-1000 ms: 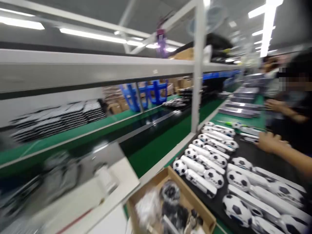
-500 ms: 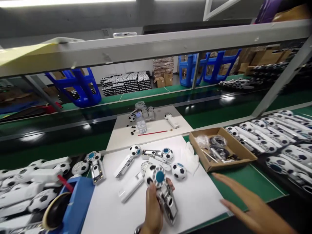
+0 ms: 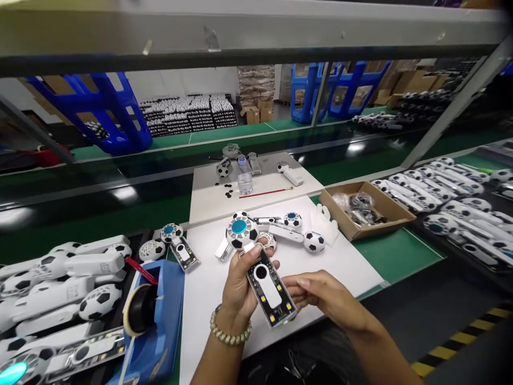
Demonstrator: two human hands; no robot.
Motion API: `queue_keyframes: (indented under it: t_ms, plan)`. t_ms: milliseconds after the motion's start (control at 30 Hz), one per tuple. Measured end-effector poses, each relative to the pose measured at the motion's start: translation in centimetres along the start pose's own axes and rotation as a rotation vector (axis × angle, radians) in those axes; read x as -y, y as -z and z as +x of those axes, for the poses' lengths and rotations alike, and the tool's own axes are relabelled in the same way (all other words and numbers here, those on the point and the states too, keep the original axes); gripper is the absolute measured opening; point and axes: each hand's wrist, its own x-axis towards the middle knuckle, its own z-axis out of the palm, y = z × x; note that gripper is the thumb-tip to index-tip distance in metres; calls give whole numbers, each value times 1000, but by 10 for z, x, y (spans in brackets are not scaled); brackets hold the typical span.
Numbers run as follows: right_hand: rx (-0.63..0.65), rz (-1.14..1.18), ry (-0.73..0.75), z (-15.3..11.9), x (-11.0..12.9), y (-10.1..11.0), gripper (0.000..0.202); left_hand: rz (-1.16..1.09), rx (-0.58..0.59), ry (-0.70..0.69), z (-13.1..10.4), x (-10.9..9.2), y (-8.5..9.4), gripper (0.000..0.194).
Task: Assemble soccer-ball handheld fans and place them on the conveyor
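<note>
In the head view, my left hand (image 3: 240, 283) is closed around the neck of a football-headed handheld fan (image 3: 239, 229). The fan's black-and-white ball has a turquoise disc, and its clear handle shows a dark board with yellow squares and a white strip. My right hand (image 3: 320, 294) is beside the lower handle with its fingers stretched out; whether the fingertips touch it, I cannot tell. Behind the held fan, more football fans (image 3: 313, 241) lie on the white sheet (image 3: 216, 321). Another fan with an exposed board (image 3: 184, 254) rests at the sheet's left edge.
At the left, a blue tape dispenser (image 3: 170, 310) stands beside piled white fans (image 3: 68, 289). A cardboard box (image 3: 360, 232) of small parts sits right of the sheet. Further back are a water bottle (image 3: 244, 179) and a red brush (image 3: 264, 192). A grey shelf beam (image 3: 256, 29) crosses above.
My right hand has come in from the right to the held fan's handle. The fan has turned so that its board faces me more fully. The camera view has shifted.
</note>
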Motion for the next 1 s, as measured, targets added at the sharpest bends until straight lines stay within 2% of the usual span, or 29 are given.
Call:
queue_keyframes:
  t_ms: [100,233,533,667,767,867,1000]
  plan:
    - [19,-1,-3,4,4,-5,43,35,-32,53,-1,-6,-3,38]
    - [22,7,2,9,5,-4,41,91,-54,44,4,-11,-4,37]
    - [34,123,-14,24,8,19,36,113,-32,47,29,-7,-10,25]
    - [48,108,-49,30,9,23,38,158,-49,22,39,-4,-15,24]
    - [3,71,-71,36,6,19,40,242,-82,-43,45,-1,-18,24]
    - [-52,43,-46,41,5,16,38,290,-83,-51,51,0,-20,23]
    - [41,34,-73,44,8,16,38,267,-84,-14,56,-2,-18,24]
